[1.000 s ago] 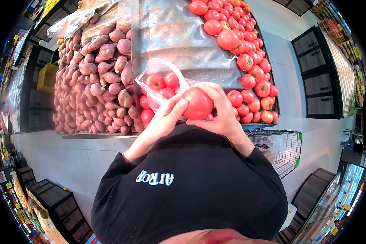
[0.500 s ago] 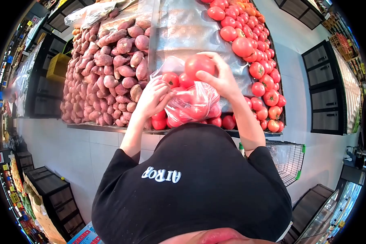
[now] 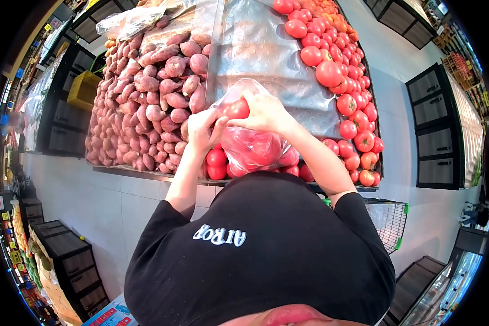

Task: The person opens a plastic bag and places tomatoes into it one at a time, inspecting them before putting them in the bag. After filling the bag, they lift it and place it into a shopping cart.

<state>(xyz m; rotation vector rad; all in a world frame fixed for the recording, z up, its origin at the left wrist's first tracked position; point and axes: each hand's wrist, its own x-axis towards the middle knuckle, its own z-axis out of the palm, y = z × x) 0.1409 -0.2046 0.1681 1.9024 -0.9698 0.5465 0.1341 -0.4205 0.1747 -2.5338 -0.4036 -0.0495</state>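
A clear plastic bag full of red tomatoes rests at the stand's near edge, its mouth facing away from me. My left hand is closed on the left side of the bag's rim. At the mouth, a tomato shows between my hands. My right hand curls round that tomato from the right, thumb below and fingers above; its palm hides part of the fruit. Loose tomatoes lie beside the bag on its left.
Sweet potatoes are heaped on the left of the stand. More tomatoes line its right side, past a bare grey bubbled liner. A wire shopping cart stands at my right. A yellow crate is at the far left.
My right hand has moved left and down with the tomato, from above the bag to its mouth. The left hand stays at the rim. The view has shifted slightly.
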